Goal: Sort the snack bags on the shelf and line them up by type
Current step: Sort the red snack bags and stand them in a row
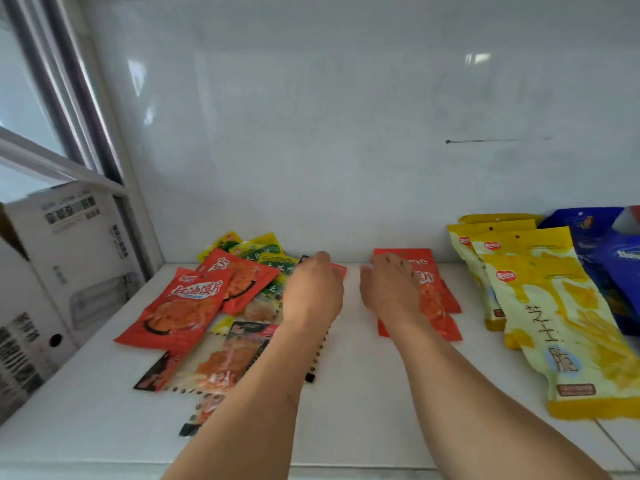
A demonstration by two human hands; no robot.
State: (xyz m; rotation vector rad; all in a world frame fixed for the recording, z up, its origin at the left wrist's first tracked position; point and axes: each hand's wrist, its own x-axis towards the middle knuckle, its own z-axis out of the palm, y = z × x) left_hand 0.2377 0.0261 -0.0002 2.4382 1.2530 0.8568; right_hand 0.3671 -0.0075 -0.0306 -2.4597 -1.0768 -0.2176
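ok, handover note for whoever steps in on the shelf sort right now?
Left hand: over the mixed pile, fingers on a red bag; grip unclear.
Right hand: resting on the red stack at mid-shelf.
Done: yellow bags lined up at right, blue bags behind them, red stack started.
Left: mixed pile at left, with loose red bags, green bags and clear bags overlapping. Move the reds to the stack, then group the green and clear ones.

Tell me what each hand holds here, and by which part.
The left hand appears to hold a flat red plastic snack bag by its top edge. The right hand rests on the stack of red snack bags; any grip there is hidden.
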